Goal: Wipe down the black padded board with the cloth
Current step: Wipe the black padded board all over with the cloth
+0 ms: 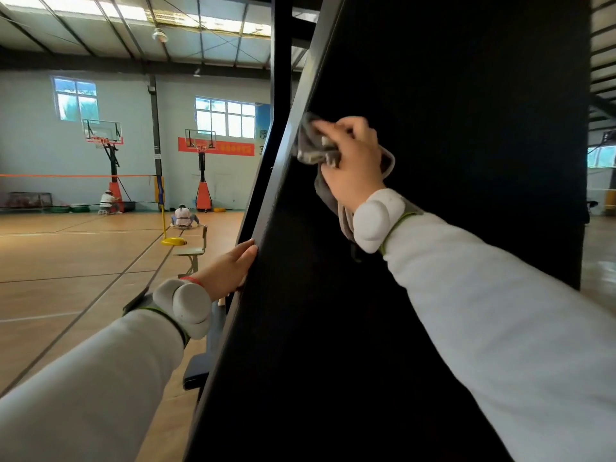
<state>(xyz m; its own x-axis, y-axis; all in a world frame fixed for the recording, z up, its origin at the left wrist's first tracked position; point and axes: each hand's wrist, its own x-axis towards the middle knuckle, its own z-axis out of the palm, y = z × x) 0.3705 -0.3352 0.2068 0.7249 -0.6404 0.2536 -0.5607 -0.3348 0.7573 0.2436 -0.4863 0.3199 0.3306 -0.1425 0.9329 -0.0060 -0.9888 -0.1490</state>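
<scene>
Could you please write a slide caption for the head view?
Right hand grips a grey cloth against the black board while left hand rests on its edge.

- The black padded board [450, 245] is open across its face to the right of and below the right hand [355, 161]; only the right sleeve [483, 295] crosses it.
- On the board's left edge, the left hand [230, 268] lies flat and the right hand grips the cloth [311, 145] higher up; the edge between them is free.
- A black post [281, 61] stands just behind the upper left edge.
- A chair [191, 251] and a dark base [196, 375] stand near the lower left edge.
</scene>
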